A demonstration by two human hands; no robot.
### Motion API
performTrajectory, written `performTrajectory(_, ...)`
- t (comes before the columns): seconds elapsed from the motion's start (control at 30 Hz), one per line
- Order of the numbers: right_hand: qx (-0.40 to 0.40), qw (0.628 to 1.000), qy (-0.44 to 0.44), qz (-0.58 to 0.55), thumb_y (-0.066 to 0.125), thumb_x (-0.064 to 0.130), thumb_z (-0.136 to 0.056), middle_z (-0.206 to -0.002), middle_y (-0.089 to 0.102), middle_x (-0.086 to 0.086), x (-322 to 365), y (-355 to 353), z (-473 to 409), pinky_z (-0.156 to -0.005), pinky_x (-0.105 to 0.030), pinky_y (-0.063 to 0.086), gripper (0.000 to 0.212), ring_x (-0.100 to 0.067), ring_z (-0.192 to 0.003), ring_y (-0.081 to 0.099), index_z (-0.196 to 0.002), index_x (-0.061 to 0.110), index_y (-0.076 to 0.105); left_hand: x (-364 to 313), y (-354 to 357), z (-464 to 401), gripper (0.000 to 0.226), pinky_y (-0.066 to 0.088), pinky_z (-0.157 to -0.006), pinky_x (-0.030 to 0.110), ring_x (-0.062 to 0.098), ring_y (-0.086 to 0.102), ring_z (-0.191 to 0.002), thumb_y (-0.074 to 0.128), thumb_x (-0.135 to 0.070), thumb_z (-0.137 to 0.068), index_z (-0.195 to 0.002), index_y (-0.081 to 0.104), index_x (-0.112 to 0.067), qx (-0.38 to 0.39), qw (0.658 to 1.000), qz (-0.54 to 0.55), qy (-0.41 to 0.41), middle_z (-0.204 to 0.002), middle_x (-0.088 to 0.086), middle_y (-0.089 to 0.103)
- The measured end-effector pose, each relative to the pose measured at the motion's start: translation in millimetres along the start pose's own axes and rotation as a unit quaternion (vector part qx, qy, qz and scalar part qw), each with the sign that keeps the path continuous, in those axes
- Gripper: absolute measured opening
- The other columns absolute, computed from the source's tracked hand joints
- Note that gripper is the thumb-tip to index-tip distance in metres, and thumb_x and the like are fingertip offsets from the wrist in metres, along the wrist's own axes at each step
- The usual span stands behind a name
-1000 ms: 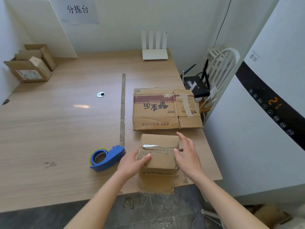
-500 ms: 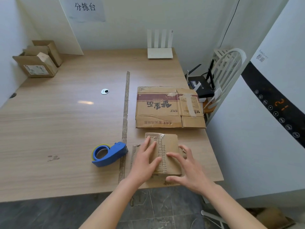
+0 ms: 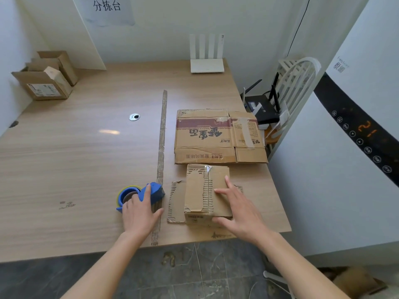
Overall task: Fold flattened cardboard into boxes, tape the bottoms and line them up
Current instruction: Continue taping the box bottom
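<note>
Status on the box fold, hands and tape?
Left hand open, landing on tape dispenser. Right hand flat, pinning small box flaps shut. No tape on seam yet. Nothing blocking.

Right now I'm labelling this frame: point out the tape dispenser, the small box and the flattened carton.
tape dispenser [image 3: 155, 189], head view, blue body
small box [image 3: 195, 190], head view, top flap
flattened carton [image 3: 205, 137], head view, printed panel

A small packing or sorting room. A paper sign [image 3: 107, 6] with Chinese characters hangs above a wooden counter [image 3: 75, 152] carrying cardboard boxes [image 3: 46, 79], flattened cardboard [image 3: 218, 138] and a tape dispenser [image 3: 149, 192]. A router [image 3: 207, 59] sits by the wall.
</note>
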State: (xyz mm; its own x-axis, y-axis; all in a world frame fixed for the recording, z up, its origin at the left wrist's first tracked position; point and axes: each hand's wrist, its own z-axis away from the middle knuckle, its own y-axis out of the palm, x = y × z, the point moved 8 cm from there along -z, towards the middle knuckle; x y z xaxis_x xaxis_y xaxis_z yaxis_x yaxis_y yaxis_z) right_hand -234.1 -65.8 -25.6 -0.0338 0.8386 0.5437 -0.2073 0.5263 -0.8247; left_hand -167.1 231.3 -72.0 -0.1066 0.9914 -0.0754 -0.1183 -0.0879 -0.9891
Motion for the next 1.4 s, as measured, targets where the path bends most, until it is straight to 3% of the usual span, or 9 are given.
performTrajectory(0.27, 0.014, 1.000, 0.013, -0.005, 0.076, 0.059, -0.082, -0.170, -0.009, 0.020, 2, -3, 0, -0.124, -0.044, 0.028, 0.082, -0.014, -0.156, 0.017, -0.149, 0.048, 0.028, 19, 5, -11, 0.064, 0.046, -0.083, 0.037, 0.029, 0.060, -0.099, 0.054, -0.048, -0.096, -0.151, 0.028, -0.029, 0.033, 0.999, -0.007, -0.014, -0.114, 0.009, 0.062)
performTrajectory(0.47, -0.032, 0.999, -0.007, -0.013, 0.058, 0.068, -0.091, -0.170, 0.010, 0.018, 28, -29, 0, -0.124, -0.042, 0.028, 0.070, -0.007, -0.153, 0.020, -0.151, 0.037, 0.040, 18, -32, 2, 0.060, 0.051, -0.085, 0.044, 0.025, 0.059, -0.106, 0.055, -0.036, -0.094, -0.145, 0.028, -0.052, 0.066, 0.966, 0.229, 0.098, -0.128, -0.013, 0.058)
performTrajectory(0.57, -0.057, 0.992, -0.009, -0.113, 0.054, 0.057, -0.099, -0.162, 0.032, 0.019, 54, -39, -10, -0.122, -0.039, 0.033, 0.059, -0.002, -0.148, 0.030, -0.153, 0.036, 0.041, -6, -83, 10, 0.062, 0.051, -0.086, 0.043, 0.017, 0.060, -0.104, 0.050, -0.047, -0.084, -0.143, 0.030, -0.052, 0.033, 0.946, 0.244, 0.209, -0.126, -0.019, 0.058)
performTrajectory(0.7, 0.039, 0.930, 0.029, -0.365, 0.057, 0.049, -0.101, -0.155, 0.043, 0.015, 94, -32, -28, -0.118, -0.034, 0.039, 0.057, -0.003, -0.140, 0.043, -0.154, 0.038, 0.037, -36, -137, 19, 0.056, 0.050, -0.083, 0.038, 0.001, 0.060, -0.093, 0.057, -0.058, -0.085, -0.137, 0.041, -0.049, 0.003, 0.924, 0.237, 0.300, -0.115, -0.027, 0.062)
performTrajectory(0.8, 0.055, 0.895, 0.020, -0.442, 0.060, 0.032, -0.104, -0.139, 0.064, 0.008, 109, -38, -32, -0.110, -0.032, 0.049, 0.038, -0.006, -0.125, 0.061, -0.141, 0.031, 0.055, -45, -156, 25, 0.055, 0.048, -0.087, 0.035, -0.005, 0.058, -0.096, 0.058, -0.064, -0.085, -0.136, 0.043, -0.051, -0.020, 0.917, 0.222, 0.332, -0.117, -0.029, 0.062)
performTrajectory(1.03, -0.001, 0.898, 0.008, -0.440, 0.070, 0.019, -0.098, -0.103, 0.079, 0.001, 104, -43, -28, -0.095, -0.029, 0.058, 0.011, -0.012, -0.101, 0.074, -0.106, 0.020, 0.076, -53, -166, 35, 0.057, 0.044, -0.092, 0.031, -0.005, 0.056, -0.103, 0.056, -0.068, -0.083, -0.137, 0.044, -0.050, -0.043, 0.909, 0.211, 0.357, -0.126, -0.028, 0.061)
performTrajectory(1.17, -0.063, 0.894, 0.055, -0.441, 0.074, 0.020, -0.095, -0.093, 0.078, -0.002, 87, -44, -27, -0.082, -0.032, 0.062, 0.006, -0.018, -0.093, 0.074, -0.097, 0.016, 0.078, -58, -160, 35, 0.054, 0.052, -0.079, 0.028, -0.005, 0.060, -0.090, 0.052, -0.072, -0.086, -0.136, 0.037, -0.059, -0.016, 0.911, 0.199, 0.361, -0.116, -0.029, 0.063)
performTrajectory(1.3, -0.078, 0.918, 0.123, -0.368, 0.072, 0.026, -0.096, -0.086, 0.076, 0.004, 74, -32, -17, -0.072, -0.025, 0.060, 0.006, -0.011, -0.082, 0.070, -0.092, 0.023, 0.076, -72, -150, 34, 0.077, 0.051, -0.062, 0.019, 0.000, 0.061, -0.068, 0.031, -0.092, -0.078, -0.136, 0.050, -0.045, -0.032, 0.923, 0.160, 0.350, -0.099, -0.018, 0.072)
performTrajectory(1.4, -0.102, 0.904, 0.211, -0.358, 0.071, 0.026, -0.096, -0.091, 0.074, 0.004, 29, -36, 4, -0.075, -0.024, 0.059, 0.005, -0.012, -0.087, 0.070, -0.096, 0.022, 0.074, -58, -139, 28, 0.096, 0.041, -0.057, 0.013, -0.001, 0.058, -0.066, 0.016, -0.101, -0.066, -0.134, 0.052, -0.043, -0.004, 0.938, 0.088, 0.334, -0.098, -0.016, 0.071)
